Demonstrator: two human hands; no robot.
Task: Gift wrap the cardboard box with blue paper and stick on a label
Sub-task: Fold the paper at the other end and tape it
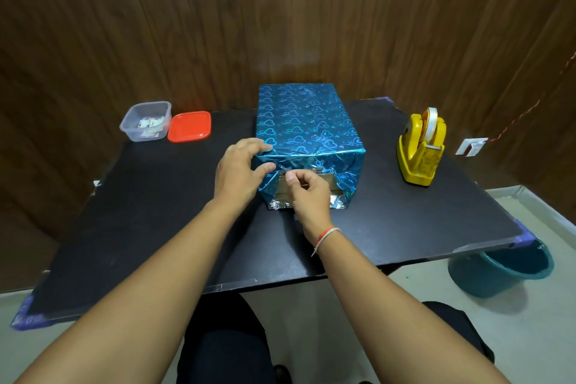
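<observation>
On the black table (389, 221) the cardboard box (307, 185) stands near the middle toward the far edge, already covered on top and sides in blue paper (300, 121) with a heart pattern; its near end is half done, bare cardboard showing between the folded side flaps and a silver lining turned out along the bottom. The left hand (240, 170) rests on the box's near left corner, fingers curled over the top edge and thumb pressing the flap against the end. The right hand (307, 193) is curled at the middle of that end, thumb and forefinger pinching what looks like a small strip of tape — too small to be sure. Well to the right stands a yellow tape dispenser (420, 151), apart from the box. At the far left sit a clear plastic tub (146, 121) holding small printed labels (151, 126) and, just beside it, its red lid (189, 127). A teal bucket (501, 271) sits on the floor under the table's right near corner.
</observation>
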